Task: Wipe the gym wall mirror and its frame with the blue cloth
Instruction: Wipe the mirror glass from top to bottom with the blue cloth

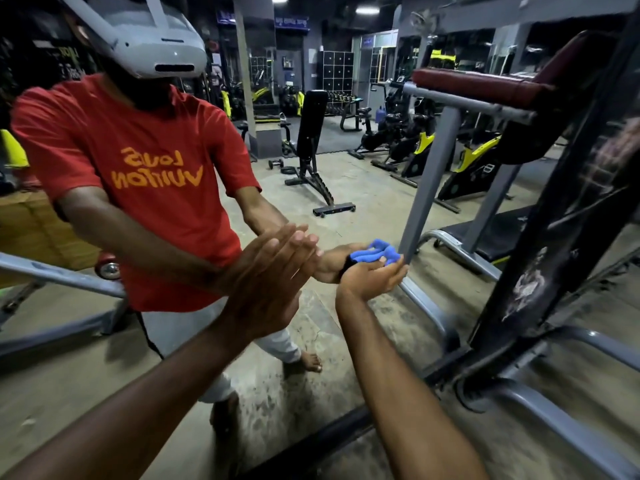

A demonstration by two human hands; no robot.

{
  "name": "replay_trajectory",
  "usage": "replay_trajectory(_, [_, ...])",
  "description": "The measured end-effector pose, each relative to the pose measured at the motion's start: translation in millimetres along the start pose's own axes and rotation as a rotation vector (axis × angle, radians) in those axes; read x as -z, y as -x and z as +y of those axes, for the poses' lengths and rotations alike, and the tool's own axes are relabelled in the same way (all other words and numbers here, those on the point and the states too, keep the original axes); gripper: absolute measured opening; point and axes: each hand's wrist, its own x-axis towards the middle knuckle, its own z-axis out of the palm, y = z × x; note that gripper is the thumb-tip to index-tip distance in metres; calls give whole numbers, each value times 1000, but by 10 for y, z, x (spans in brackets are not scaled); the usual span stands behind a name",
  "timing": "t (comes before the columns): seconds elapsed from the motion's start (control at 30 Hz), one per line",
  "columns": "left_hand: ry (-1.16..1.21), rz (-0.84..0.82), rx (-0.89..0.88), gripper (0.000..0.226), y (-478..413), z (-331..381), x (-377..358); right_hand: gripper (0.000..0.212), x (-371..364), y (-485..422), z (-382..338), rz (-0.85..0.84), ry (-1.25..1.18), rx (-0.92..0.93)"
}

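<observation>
The bunched cloth [377, 252] is against the mirror [363, 181], gripped by the right hand [372, 278], whose fingers curl round it. Just left of the cloth, the left hand [263, 289] lies flat on the glass, fingers straight. Right of the cloth stands one scuffed black post [540, 244]. Below the cloth runs one dark frame edge [311, 441].

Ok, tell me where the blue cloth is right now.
Head view, right of centre: the blue cloth is bunched in the right hand against the mirror, beside the grey metal post and right of the flat left hand.
</observation>
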Motion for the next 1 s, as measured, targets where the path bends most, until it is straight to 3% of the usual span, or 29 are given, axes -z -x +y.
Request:
replay_trajectory(0.07, [-7,-87,20,79,-20,54,-48,53,21,28,-65,-40,-9,-24])
replay_trajectory(0.17, [-37,-93,50,80,-20,139,-75,58,99,195,-79,-254,94,339])
replay_trajectory(0.23, [-66,-22,30,77,-32,192,-71,52,108,82,-23,-292,111,434])
replay_trajectory(0.4, [-70,53,83,73,-120,317,-124,51,24,-870,-188,-57,13,215])
replay_trajectory(0.63, [-236,11,131,74,-398,562,-334,46,132,-1197,-70,-32,-60,113])
replay_trajectory(0.67, [-267,7,126,75,-428,597,-357,43,154,-1204,-84,-37,-47,166])
replay_trajectory(0.7, [-281,8,118,75,-457,622,-374,42,192,-1198,-91,-96,0,272])
replay_trajectory(0.8, [-309,16,101,75,-711,788,-480,47,426,-1330,-82,-534,161,673])
replay_trajectory(0.9, [-265,-7,104,75,-942,1020,-634,50,606,-1686,-16,-929,279,956])
replay_trajectory(0.97, [-221,-45,112,77,-1024,1176,-736,70,707,-2117,120,-1000,412,1132])
replay_trajectory(1.0, [-214,-68,111,79,-1053,1244,-785,78,756,-2347,186,-924,462,1064])
